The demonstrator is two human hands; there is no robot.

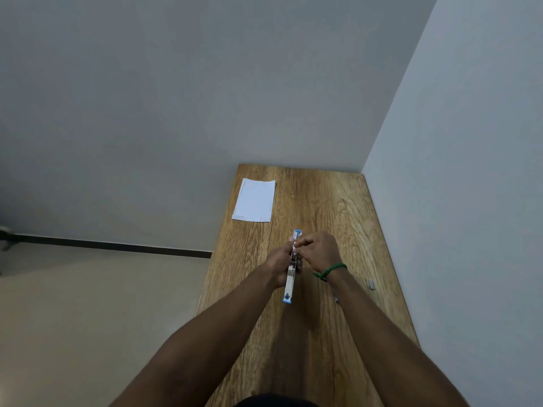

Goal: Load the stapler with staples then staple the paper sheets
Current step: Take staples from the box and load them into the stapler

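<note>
A blue and silver stapler [290, 284] lies opened out lengthwise over the middle of the wooden table [323, 333]. My left hand [279, 264] grips its body from the left. My right hand [318, 249] has its fingers curled over the stapler's far half and pinches at the metal channel; whether a staple strip is between the fingers is hidden. The white paper sheets [254, 200] lie flat at the far left of the table, apart from both hands. A small grey staple strip [371, 284] rests on the table to the right of my right wrist.
A second small metal piece [336, 299] lies just under my right forearm. The table stands in a corner, with a wall [455, 201] along its right edge and another behind it. Floor drops away to the left.
</note>
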